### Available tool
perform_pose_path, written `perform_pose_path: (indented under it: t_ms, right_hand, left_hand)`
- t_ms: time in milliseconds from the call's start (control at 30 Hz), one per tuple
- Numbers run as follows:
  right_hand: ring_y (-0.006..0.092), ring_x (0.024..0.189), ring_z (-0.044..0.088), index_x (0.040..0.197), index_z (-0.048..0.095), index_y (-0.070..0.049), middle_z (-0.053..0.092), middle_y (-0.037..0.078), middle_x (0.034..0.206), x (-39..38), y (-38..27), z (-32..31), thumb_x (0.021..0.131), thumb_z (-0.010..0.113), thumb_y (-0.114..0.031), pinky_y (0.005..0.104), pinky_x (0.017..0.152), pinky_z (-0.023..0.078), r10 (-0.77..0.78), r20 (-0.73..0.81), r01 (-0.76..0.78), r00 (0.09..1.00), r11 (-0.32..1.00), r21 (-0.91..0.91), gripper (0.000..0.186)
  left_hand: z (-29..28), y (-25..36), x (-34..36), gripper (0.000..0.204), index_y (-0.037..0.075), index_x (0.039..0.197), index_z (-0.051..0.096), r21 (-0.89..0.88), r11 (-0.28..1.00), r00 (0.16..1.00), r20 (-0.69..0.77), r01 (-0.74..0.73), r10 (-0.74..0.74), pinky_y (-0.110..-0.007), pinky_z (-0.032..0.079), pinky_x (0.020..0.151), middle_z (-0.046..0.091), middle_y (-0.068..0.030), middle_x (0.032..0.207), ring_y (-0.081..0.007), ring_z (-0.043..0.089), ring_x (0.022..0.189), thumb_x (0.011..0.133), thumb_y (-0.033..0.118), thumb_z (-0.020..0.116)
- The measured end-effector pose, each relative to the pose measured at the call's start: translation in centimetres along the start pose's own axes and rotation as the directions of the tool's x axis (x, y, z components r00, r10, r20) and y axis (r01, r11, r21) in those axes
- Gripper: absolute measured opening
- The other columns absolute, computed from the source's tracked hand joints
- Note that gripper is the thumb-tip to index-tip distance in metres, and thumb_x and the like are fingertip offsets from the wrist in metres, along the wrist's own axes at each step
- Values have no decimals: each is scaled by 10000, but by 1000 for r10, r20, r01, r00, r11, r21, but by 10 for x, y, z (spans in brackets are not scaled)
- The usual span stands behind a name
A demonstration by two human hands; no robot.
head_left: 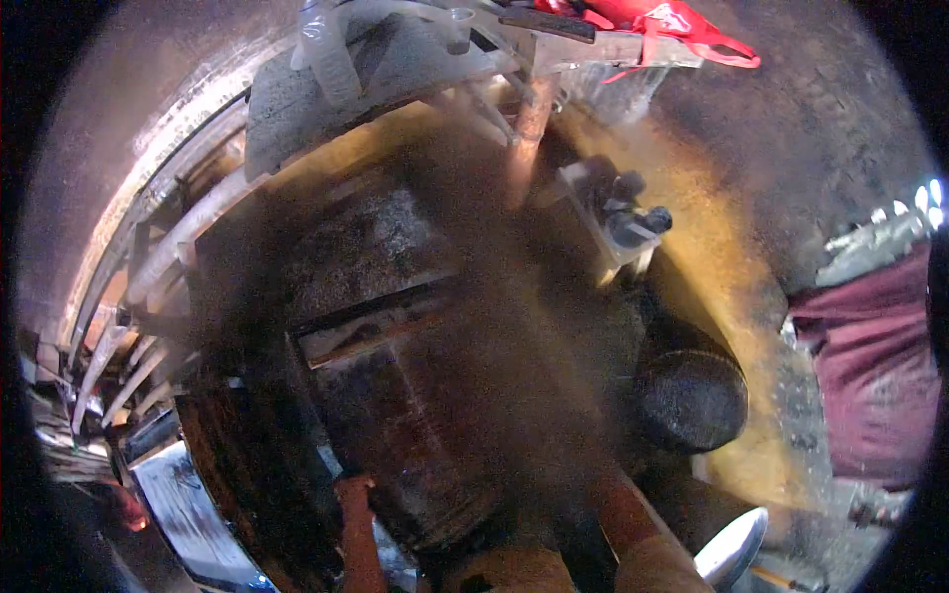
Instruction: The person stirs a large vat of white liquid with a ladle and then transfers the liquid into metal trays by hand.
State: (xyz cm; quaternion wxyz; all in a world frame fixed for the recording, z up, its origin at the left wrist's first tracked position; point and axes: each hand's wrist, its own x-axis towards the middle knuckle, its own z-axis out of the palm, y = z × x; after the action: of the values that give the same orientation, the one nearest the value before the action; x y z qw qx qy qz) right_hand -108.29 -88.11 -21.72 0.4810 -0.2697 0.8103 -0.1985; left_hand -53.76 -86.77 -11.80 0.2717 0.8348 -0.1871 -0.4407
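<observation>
At the lower edge of the view, our right hand (657, 568) sits beside a shiny metal spoon-shaped tool (732, 549), but we cannot tell whether its fingers grip it; the left hand is not clearly visible. Dust haze hides the rusty drum (395, 395) below us. We judge that the tool could strike the dark round cap (690, 400) unseen.

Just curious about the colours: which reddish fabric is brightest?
The red cloth at the top; the maroon fabric at right is darker, duller.
</observation>
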Motion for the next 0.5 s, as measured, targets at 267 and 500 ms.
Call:
perform_pose_path:
  t_ms: [267, 500]
  right_hand:
    - [353, 1015, 559, 1222, 502, -40, 549, 160, 1170, 168, -42, 32, 886, 518, -361, 519, 852, 446, -10, 124, 38, 992, 973, -228, 465]
    - [335, 1019, 557, 1217, 510, -47, 554, 150, 1164, 264, -53, 61, 882, 526, -353, 488, 857, 446, -27, 211, 64, 977, 984, -168, 454]
  left_hand:
    - [-15, -11, -47, 562, 71, 1137, 577, 767, 631, 981, -5, -120, 192, -418, 475, 714, 549, -112, 1099, -269, 545, 913, 622, 223, 743]
    - [27, 61, -61, 686, 25, 1165, 522, 373, 928, 993, -110, 2, 42, -412, 494, 764, 610, -141, 1042, -295, 600, 906, 569, 254, 771]
